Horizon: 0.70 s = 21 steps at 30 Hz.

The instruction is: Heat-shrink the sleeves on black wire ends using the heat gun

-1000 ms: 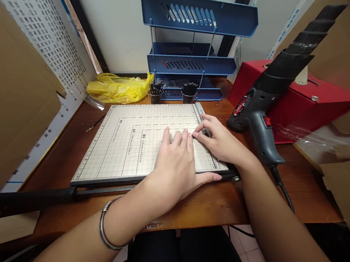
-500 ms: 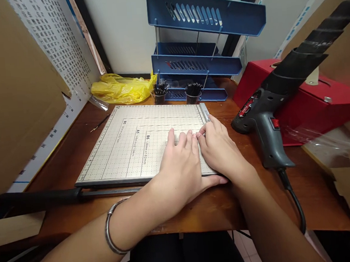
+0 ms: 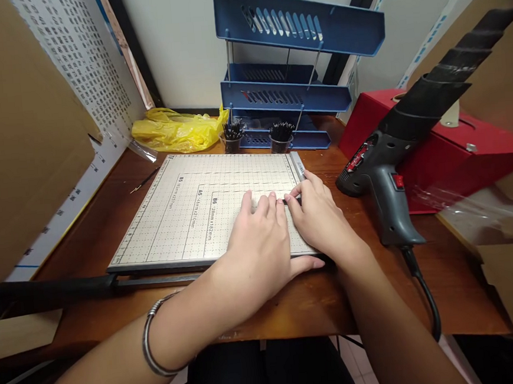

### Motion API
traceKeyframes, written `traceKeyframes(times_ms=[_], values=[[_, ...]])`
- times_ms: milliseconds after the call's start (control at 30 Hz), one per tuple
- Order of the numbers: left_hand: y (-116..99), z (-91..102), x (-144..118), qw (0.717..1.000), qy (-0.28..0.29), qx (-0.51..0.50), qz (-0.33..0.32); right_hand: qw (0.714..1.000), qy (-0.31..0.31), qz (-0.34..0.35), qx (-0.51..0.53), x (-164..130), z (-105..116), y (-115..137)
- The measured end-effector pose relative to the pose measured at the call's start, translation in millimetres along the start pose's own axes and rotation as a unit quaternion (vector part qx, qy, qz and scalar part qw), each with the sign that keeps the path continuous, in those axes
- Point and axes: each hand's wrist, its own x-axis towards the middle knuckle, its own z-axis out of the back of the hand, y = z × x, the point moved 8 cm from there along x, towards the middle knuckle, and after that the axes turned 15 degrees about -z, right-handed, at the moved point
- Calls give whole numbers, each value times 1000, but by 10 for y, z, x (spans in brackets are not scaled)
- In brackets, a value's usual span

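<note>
Wooden desk (image 3: pixel 319 305) under paper cutter (image 3: pixel 187 215)

We see a grey gridded paper-cutter board (image 3: pixel 196 211) lying flat on the wooden desk, its black handle (image 3: pixel 46 289) lowered along the near edge.

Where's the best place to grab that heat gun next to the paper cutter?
Grip the heat gun by its grey handle, coming from the near right. The handle juts toward the desk edge, free of the red box, while the nozzle points up and away.

Board (image 3: pixel 182 215) left bare, heat gun (image 3: pixel 391 205) crowding right
</note>
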Motion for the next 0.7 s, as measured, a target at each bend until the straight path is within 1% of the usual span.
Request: traceKeyframes(times_ms=[367,533,700], values=[[-28,-38,-15,1000,-8,6,-2,1000,-1,2,1,6,-3,-16],[-39,-64,-16,1000,13,0,-16,1000,-2,4,3,10,-7,-20],[-7,-97,-11,999,43,-11,-9,1000,-3,4,15,5,-2,-17]])
